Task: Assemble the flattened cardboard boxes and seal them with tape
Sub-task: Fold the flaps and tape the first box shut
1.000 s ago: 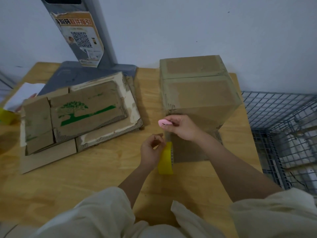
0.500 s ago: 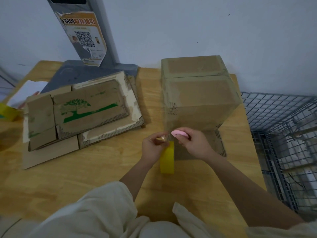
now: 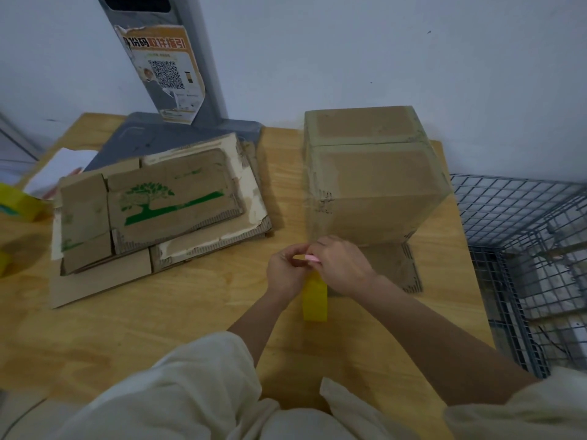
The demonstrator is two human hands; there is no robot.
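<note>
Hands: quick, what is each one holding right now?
Left hand: grips the yellow tape roll.
Right hand: holds a small pink tool, at the tape.

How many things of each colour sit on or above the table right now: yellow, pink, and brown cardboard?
Yellow: 2, the tape roll under the hands and a yellow object at the left table edge.
Pink: 1, the small pink tool in the right hand, close to the left hand.
Brown cardboard: 2, the assembled box and the flattened stack.
Total: 5
</note>
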